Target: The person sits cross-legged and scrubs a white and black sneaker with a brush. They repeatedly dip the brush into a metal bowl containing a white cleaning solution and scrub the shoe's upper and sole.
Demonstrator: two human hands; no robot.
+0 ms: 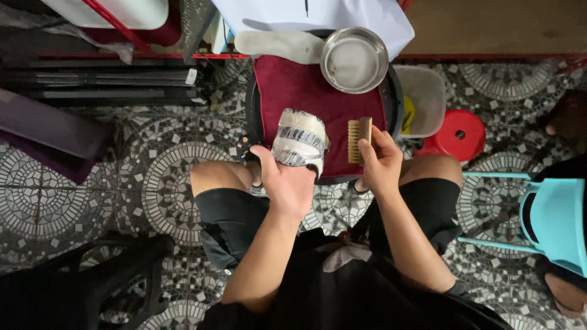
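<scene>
My left hand (287, 183) grips a white shoe (299, 137) with dark markings, holding it up over a dark red towel (318, 91). Just to the right of the shoe, my right hand (380, 162) holds a wooden brush (359, 139) with pale bristles facing left; brush and shoe are slightly apart. The towel lies over a round black basin (394, 98). At the basin's far edge sit a metal bowl (354, 59) and a white insole (278, 44).
A red stool (460, 135) and a translucent plastic tub (425, 98) stand to the right. A turquoise chair (550, 223) is at far right, a black stool (92, 275) at lower left. Dark long bars (104, 79) lie at upper left on the patterned tile floor.
</scene>
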